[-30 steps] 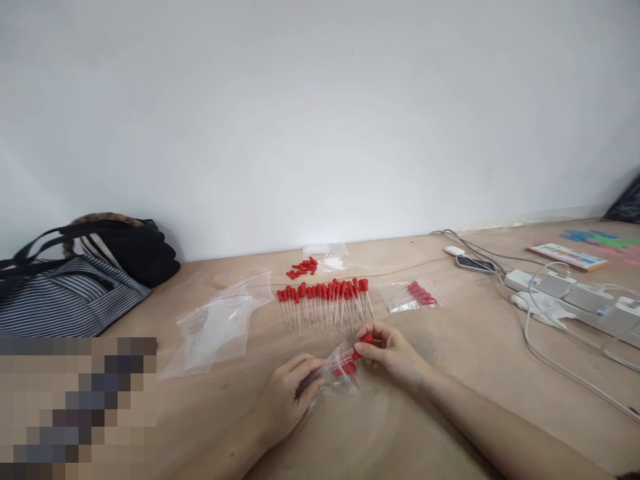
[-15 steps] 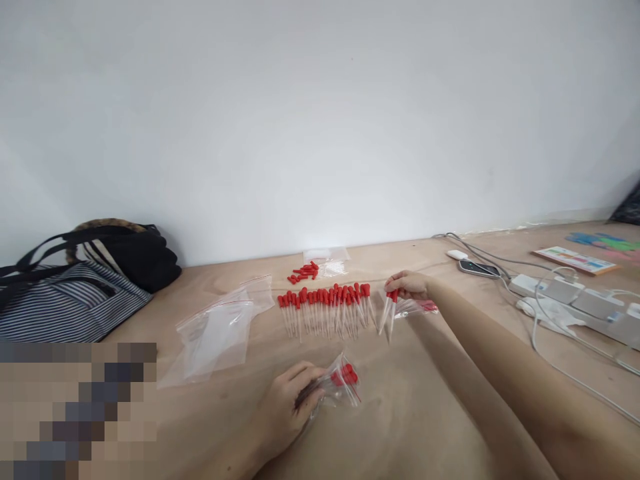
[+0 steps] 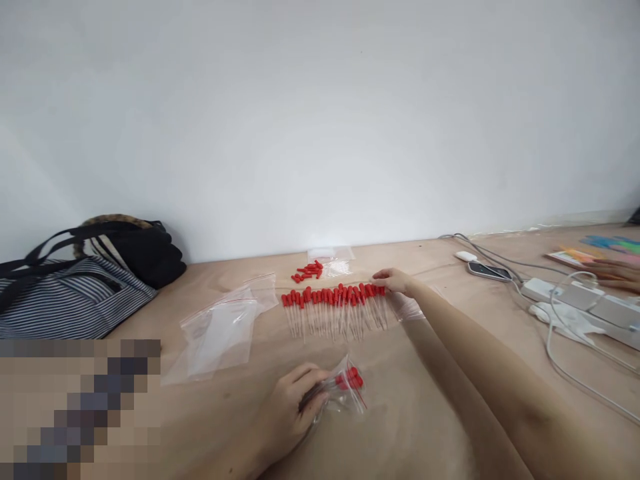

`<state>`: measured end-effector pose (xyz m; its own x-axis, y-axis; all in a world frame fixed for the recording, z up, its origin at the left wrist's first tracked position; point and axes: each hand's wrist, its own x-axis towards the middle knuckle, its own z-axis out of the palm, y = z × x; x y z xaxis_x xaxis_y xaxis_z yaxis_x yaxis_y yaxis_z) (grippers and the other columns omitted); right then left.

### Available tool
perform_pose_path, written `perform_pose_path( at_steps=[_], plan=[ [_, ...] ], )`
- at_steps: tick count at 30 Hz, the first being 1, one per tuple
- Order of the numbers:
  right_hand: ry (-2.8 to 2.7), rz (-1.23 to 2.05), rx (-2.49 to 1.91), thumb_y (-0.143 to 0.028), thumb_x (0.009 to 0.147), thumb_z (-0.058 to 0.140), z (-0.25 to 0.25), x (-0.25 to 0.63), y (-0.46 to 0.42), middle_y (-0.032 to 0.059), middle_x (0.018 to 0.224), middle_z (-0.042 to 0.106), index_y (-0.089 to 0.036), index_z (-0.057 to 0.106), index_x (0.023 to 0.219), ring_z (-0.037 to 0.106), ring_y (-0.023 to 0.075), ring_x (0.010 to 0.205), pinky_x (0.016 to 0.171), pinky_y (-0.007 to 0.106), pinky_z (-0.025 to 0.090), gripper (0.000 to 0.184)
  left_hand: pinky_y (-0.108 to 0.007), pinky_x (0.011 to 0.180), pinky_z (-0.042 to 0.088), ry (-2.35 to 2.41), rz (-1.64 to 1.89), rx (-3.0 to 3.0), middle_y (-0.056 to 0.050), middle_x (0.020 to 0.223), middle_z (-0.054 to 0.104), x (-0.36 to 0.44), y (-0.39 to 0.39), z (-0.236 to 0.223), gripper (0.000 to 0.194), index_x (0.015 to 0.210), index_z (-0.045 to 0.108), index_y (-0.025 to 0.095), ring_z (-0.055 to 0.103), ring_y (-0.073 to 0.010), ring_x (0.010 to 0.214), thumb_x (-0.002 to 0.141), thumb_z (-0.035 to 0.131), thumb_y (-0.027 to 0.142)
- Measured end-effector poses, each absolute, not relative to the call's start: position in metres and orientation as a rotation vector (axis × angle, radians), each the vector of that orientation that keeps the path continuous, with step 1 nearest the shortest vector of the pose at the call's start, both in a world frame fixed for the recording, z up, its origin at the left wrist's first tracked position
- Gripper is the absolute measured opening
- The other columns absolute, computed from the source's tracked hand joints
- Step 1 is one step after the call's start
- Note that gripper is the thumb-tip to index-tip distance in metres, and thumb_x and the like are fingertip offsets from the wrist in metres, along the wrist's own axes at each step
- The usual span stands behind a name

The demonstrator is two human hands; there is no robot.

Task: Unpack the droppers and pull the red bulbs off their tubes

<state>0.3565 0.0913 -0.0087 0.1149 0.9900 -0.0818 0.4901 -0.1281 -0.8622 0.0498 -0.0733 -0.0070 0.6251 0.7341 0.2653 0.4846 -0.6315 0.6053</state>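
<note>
A row of droppers point(image 3: 327, 313) with red bulbs and clear stems lies side by side on the brown tabletop, bulbs toward the wall. At the row's right end is my right hand point(image 3: 399, 283), its fingers stretched along the far side of the last bulbs and touching or nearly touching them. My left hand point(image 3: 295, 407), closer to me, is closed around a clear zip bag point(image 3: 345, 400). Red bulbs point(image 3: 353, 379) show at the bag's mouth. Behind the row lies a small pile of loose red bulbs point(image 3: 307, 272).
Flat clear zip bags point(image 3: 220, 340) lie left, another bag point(image 3: 410, 309) under my right wrist. A striped bag point(image 3: 75, 293) stands far left. To the right are a phone point(image 3: 487, 270), a power strip point(image 3: 575, 297), cables and another person's hand point(image 3: 620, 270).
My right hand has moved left to the row's end, and the droppers it held now lie there. Another person's hand has appeared at the far right. My left hand still grips the bag.
</note>
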Motion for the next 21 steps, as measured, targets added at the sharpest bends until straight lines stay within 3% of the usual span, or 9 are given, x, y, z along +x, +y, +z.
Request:
perform_pose_path(
  at_steps=[3, 7, 11, 16, 18, 21],
  plan=[
    [-1.438, 0.755, -1.640, -0.032, 0.069, 0.062, -0.004, 0.348, 0.058, 0.0066, 0.088, 0.064, -0.015, 0.064, 0.089, 0.056, 0.0145, 0.078, 0.070, 0.024, 0.043, 0.026, -0.024, 0.070, 0.045, 0.982, 0.688, 2.350, -0.003, 0.086, 0.061, 0.050, -0.073, -0.007, 0.022, 0.098, 0.060, 0.021, 0.058, -0.0140, 0.077, 0.082, 0.045, 0.019],
    [-1.758, 0.914, -1.234, -0.039, 0.069, 0.062, -0.007, 0.315, -0.014, 0.0022, 0.070, 0.060, -0.016, 0.064, 0.075, 0.053, 0.0118, 0.062, 0.058, 0.022, 0.042, 0.024, -0.024, 0.068, 0.045, 0.992, 0.685, 2.337, -0.003, 0.084, 0.061, 0.050, -0.071, -0.009, 0.021, 0.097, 0.060, 0.021, 0.057, -0.0139, 0.074, 0.083, 0.045, 0.021],
    [-2.028, 1.016, -1.081, -0.034, 0.070, 0.063, -0.009, 0.280, -0.064, -0.0005, 0.068, 0.054, -0.019, 0.068, 0.080, 0.045, 0.0080, 0.056, 0.051, 0.019, 0.035, 0.018, -0.024, 0.069, 0.044, 0.958, 0.696, 2.340, -0.003, 0.084, 0.060, 0.050, -0.069, -0.011, 0.020, 0.097, 0.059, 0.021, 0.056, -0.0139, 0.075, 0.084, 0.044, 0.021],
    [-2.142, 0.968, -1.217, -0.020, 0.054, 0.071, -0.003, 0.264, -0.065, -0.0015, 0.072, 0.050, -0.016, 0.064, 0.074, 0.043, 0.0072, 0.058, 0.051, 0.018, 0.035, 0.021, -0.028, 0.074, 0.046, 0.954, 0.682, 2.372, -0.004, 0.090, 0.059, 0.048, -0.070, -0.010, 0.022, 0.100, 0.058, 0.021, 0.057, -0.0163, 0.081, 0.080, 0.049, 0.022],
    [-2.144, 0.962, -1.276, -0.018, 0.052, 0.070, -0.003, 0.263, -0.063, -0.0018, 0.071, 0.050, -0.015, 0.059, 0.068, 0.042, 0.0067, 0.057, 0.050, 0.017, 0.034, 0.021, -0.031, 0.079, 0.045, 0.971, 0.665, 2.392, -0.005, 0.096, 0.058, 0.047, -0.072, -0.008, 0.030, 0.105, 0.056, 0.021, 0.056, -0.0187, 0.087, 0.075, 0.056, 0.025],
    [-2.154, 1.069, -1.279, -0.017, 0.058, 0.064, -0.003, 0.264, -0.066, -0.0051, 0.059, 0.048, -0.016, 0.054, 0.067, 0.039, 0.0055, 0.051, 0.045, 0.016, 0.030, 0.013, -0.035, 0.083, 0.044, 0.975, 0.639, 2.410, -0.006, 0.102, 0.056, 0.046, -0.072, -0.008, 0.044, 0.110, 0.054, 0.021, 0.055, -0.0220, 0.092, 0.068, 0.065, 0.031]
  ],
)
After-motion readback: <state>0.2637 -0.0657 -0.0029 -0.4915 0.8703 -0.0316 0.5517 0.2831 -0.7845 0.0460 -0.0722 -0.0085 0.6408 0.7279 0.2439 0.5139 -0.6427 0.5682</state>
